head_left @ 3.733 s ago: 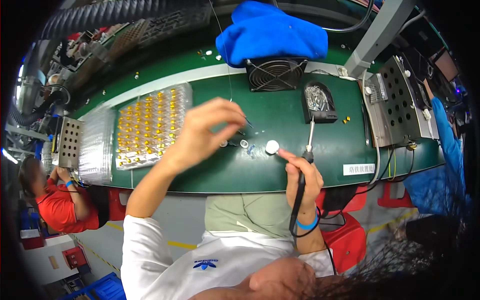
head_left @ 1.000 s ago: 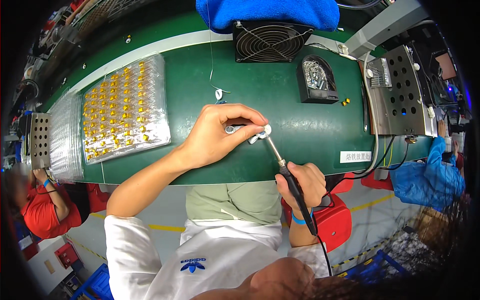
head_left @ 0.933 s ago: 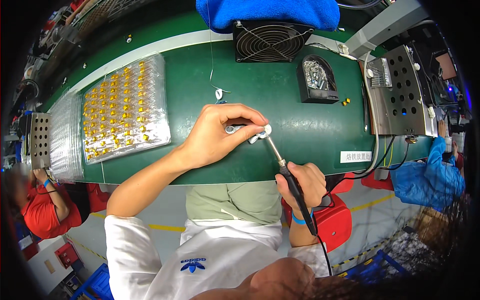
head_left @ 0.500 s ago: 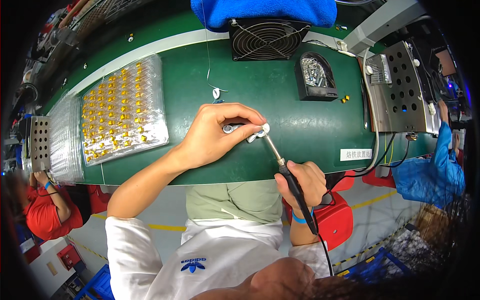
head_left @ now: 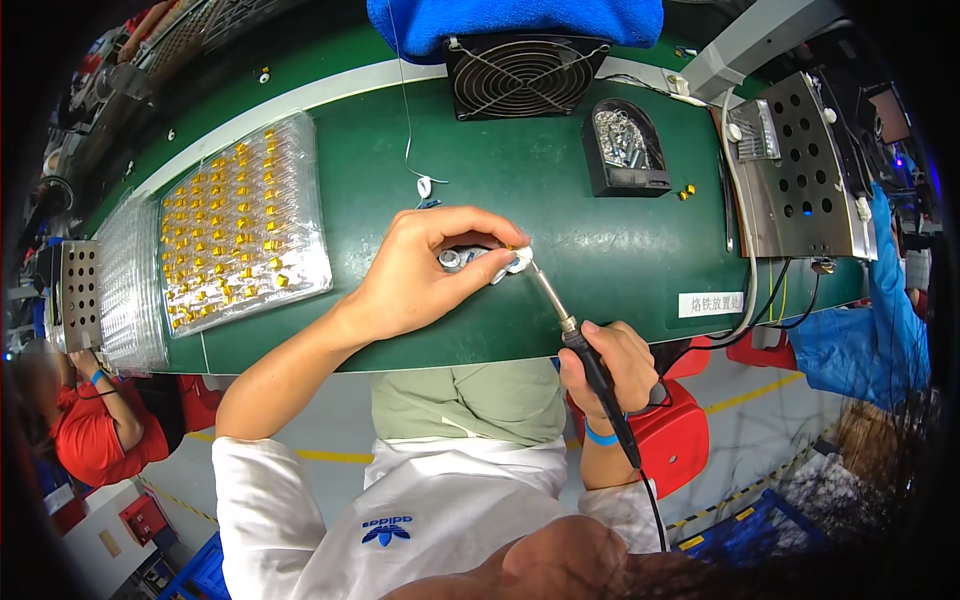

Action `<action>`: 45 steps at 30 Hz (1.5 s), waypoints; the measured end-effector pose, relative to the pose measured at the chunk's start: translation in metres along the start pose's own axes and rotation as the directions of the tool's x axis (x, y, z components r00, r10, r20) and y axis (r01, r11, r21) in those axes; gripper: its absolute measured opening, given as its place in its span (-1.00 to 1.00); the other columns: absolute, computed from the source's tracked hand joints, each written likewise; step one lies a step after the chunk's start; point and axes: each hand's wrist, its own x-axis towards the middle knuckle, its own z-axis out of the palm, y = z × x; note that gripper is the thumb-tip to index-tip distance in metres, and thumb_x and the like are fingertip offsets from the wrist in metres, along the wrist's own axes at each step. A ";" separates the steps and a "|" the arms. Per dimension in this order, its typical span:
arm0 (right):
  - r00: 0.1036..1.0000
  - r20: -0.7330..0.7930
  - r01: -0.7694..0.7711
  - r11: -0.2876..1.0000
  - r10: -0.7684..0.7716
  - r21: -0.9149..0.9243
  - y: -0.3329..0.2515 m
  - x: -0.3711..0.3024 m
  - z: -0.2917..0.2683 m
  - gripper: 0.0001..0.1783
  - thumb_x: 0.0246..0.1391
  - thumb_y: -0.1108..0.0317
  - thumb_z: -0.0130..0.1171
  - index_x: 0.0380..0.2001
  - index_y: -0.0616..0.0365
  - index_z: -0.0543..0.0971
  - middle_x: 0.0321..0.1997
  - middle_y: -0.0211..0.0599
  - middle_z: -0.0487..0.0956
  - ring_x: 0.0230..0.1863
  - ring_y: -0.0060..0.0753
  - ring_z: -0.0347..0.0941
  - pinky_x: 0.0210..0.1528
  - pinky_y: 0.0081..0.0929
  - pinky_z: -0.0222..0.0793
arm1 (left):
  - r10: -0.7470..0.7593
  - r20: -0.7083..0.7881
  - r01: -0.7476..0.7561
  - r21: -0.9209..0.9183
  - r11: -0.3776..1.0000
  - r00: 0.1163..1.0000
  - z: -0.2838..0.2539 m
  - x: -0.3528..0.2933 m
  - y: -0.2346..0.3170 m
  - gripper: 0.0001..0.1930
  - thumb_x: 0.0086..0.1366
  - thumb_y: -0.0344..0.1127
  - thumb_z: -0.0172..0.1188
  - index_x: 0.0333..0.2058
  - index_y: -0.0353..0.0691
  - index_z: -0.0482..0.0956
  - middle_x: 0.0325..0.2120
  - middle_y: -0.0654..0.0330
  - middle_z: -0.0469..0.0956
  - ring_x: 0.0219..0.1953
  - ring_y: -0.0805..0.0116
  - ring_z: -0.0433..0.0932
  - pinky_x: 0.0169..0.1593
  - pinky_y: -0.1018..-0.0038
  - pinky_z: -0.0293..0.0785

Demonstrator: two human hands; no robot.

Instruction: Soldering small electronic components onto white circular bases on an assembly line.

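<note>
Between the thumb and forefinger of my left hand is a small white part, with some blue showing at its lower side. A small clear-and-grey cylindrical piece shows under the same fingers; I cannot tell whether it is joined to the white part. My right hand is wrapped round the black handle of a soldering iron. Its metal tip points up and left, close beside the white part; whether they touch is too small to tell. A thin wire hangs down to a white tag-like piece beyond my left hand.
Clear plastic trays with rows of yellow parts lie at left. A black fan stands at the back under a blue cloth. A black bin holds small metal parts. A perforated metal box stands right. Co-workers sit on both sides.
The iron's tip has shifted slightly down and away from the white part. My left hand has tilted the part a little. The whole view has moved slightly.
</note>
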 end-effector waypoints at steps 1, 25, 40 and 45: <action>1.000 -0.006 -0.006 1.000 0.006 0.006 0.000 0.000 0.001 -0.62 0.13 0.28 0.46 -0.17 0.38 0.61 -0.58 -0.24 0.54 -0.66 -0.27 0.41 -0.58 -0.43 0.33 | 0.001 0.002 -0.001 0.000 1.000 1.000 0.000 0.000 0.001 -0.82 0.34 -0.61 0.26 -0.10 -0.43 0.66 -0.06 0.00 0.68 0.02 0.27 0.67 0.17 0.37 0.59; 0.998 0.055 0.010 1.000 -0.009 -0.020 -0.001 0.002 0.001 -0.65 0.05 0.36 0.49 -0.19 0.37 0.63 -0.64 -0.28 0.51 -0.68 -0.31 0.38 -0.59 -0.45 0.27 | 0.013 0.024 -0.013 0.029 0.999 1.000 0.002 -0.003 0.000 -0.77 0.33 -0.64 0.20 -0.05 -0.42 0.65 -0.03 0.03 0.68 0.04 0.30 0.65 0.17 0.39 0.56; 0.984 -0.022 -0.176 0.984 0.176 -0.019 -0.004 -0.010 -0.002 -0.57 0.24 0.18 0.37 -0.07 0.38 0.60 -0.45 -0.06 0.66 -0.50 -0.22 0.62 -0.43 -0.39 0.52 | 0.331 0.016 -0.316 0.347 0.883 0.943 -0.007 -0.003 0.006 -0.81 0.23 -0.57 0.32 -0.16 -0.33 0.68 -0.21 0.03 0.70 -0.12 0.07 0.70 -0.06 0.31 0.64; 0.961 -0.148 -0.230 0.972 0.234 0.040 -0.007 -0.001 0.007 -0.59 0.26 0.31 0.32 0.05 0.39 0.58 -0.43 -0.10 0.71 -0.42 -0.30 0.67 -0.27 -0.45 0.58 | 0.378 0.009 -0.335 0.485 0.808 0.926 -0.042 -0.006 0.040 -0.81 0.22 -0.58 0.31 -0.17 -0.34 0.68 -0.23 0.03 0.70 -0.12 0.06 0.70 -0.06 0.28 0.63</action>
